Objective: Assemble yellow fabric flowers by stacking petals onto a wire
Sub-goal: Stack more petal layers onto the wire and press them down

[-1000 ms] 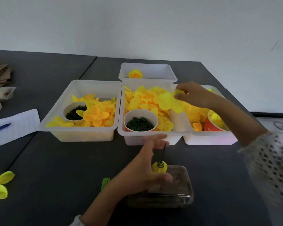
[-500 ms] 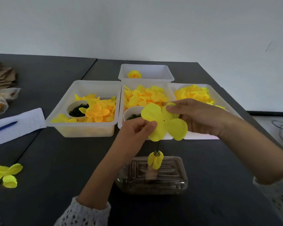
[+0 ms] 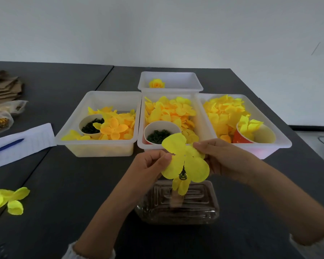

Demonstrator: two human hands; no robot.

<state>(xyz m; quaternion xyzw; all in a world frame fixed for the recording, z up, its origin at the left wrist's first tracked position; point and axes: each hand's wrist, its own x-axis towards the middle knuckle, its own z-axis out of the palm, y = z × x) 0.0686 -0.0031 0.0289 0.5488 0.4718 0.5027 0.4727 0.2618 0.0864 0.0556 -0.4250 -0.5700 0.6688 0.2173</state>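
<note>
Left hand pinching left edge of yellow petal piece; right hand pinching its right edge. Petal piece held level above clear container, just over dark wire carrying small yellow bud. Petal-filled white trays behind, on dark table

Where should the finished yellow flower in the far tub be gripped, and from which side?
Probably from above: the finished yellow flower lies alone against the left wall of the far tub, whose walls block a sideways reach. A hand should pinch the bloom's outer petals on its near and right edges, where the floor beside it is bare.
</note>
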